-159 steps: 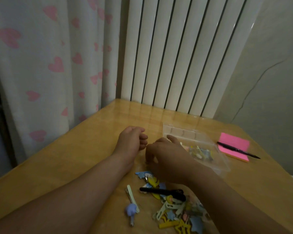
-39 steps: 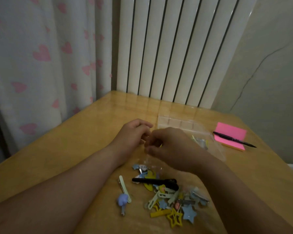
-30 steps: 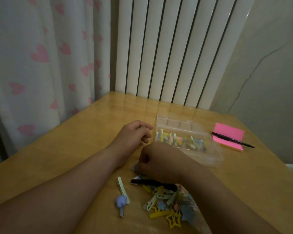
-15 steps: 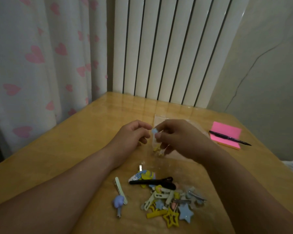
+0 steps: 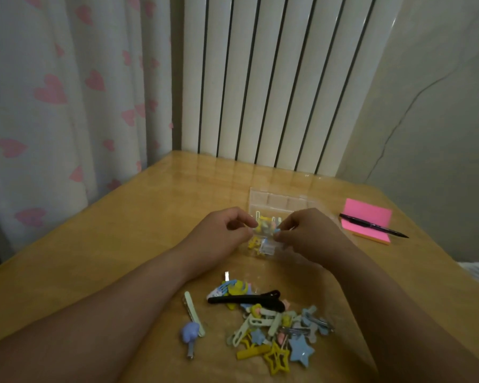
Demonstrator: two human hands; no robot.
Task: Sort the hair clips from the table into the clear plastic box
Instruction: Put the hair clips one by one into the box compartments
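Nearest the camera, a pile of hair clips (image 5: 271, 327) lies on the counter (image 5: 108, 244) between the two forearms. A long black clip (image 5: 246, 299) lies across its far side. A yellow star clip (image 5: 277, 360) and a blue star clip (image 5: 302, 352) lie at its near edge. Just left of the pile, apart from it, a pale green clip (image 5: 192, 310) lies beside a lilac one (image 5: 190, 331), close to the left forearm.

The forearms close in on the pile from both sides. Bare counter runs wide to the left, out to the slanting left edge, and a narrower bare strip runs along the right.

Beyond the pile, the right hand (image 5: 310, 236) pinches a small blue clip (image 5: 275, 230) between thumb and fingertips. The left hand (image 5: 221, 233) has its fingers curled, tips close to that clip. I cannot tell whether it grips anything.

Both hands are held over the near part of the clear plastic box (image 5: 277, 200) and hide much of it. Yellow and pale clips show inside it between them.

To the right of the box, near the counter's right edge, a black pen (image 5: 371, 223) rests across a pink sticky-note pad (image 5: 367, 214).

The far edge meets a white radiator (image 5: 274, 78). A heart-print curtain (image 5: 67, 92) hangs along the left, and a cracked wall (image 5: 440, 134) stands on the right.
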